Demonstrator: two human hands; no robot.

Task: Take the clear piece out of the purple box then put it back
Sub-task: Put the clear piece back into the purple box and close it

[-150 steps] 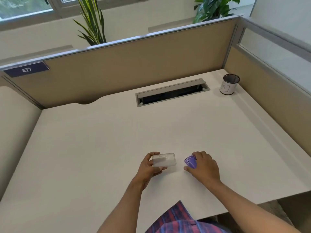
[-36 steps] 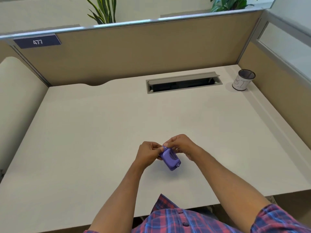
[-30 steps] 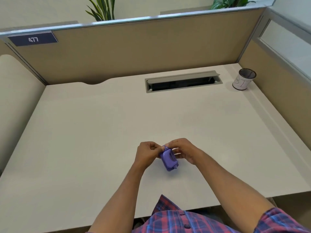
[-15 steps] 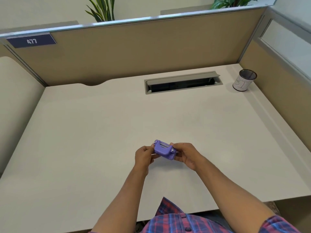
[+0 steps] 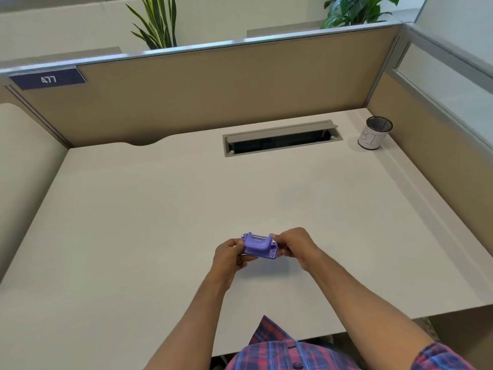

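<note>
Two hands grip the purple box (image 5: 259, 246) above the desk (image 5: 160, 222) at the near centre: the left hand (image 5: 229, 256) pinches its 9 o'clock end, the right hand (image 5: 294, 244) its 3 o'clock end. Fingers cover both ends; the clear piece cannot be made out. A mesh cup (image 5: 374, 132) stands at 1 o'clock.

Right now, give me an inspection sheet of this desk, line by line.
Surface: white desk, mostly bare.
Job's things: purple box held above the desk; clear piece not visible apart from it.
Clutter: mesh cup with a handwritten label, far right corner.
Hands: left hand and right hand grip the box's opposite ends.
Cables: nothing seen; cable slot open.
Surroundings: tan partitions, sign 477, plants behind.
</note>
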